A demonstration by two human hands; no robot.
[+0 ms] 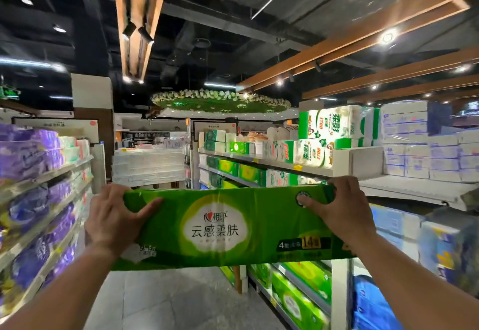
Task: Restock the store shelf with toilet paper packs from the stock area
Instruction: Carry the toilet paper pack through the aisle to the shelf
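Plainly, load: a long green toilet paper pack [220, 228] was carried flat across the aisle at chest height, printed face toward the camera, well apart from any shelf.
Left hand [114, 218]: it held the pack's left end, thumb across the front wrap and fingers curled behind the edge.
Right hand [339, 213]: it gripped the right end the same way, fingers over the top corner and thumb pressed on the front.
Likely destination: the shelf [272, 165] on the right carried green packs of similar wrap; which tier was meant could not be told.
Slip risk: only the ends were held, so the soft film could stretch or slide and the middle sag.
Snag risk: the pack was wide, and one end could catch a shelf edge while turning.
Knock risk: pushing it in could shove stacked white-and-green packs [329, 124] off the top.
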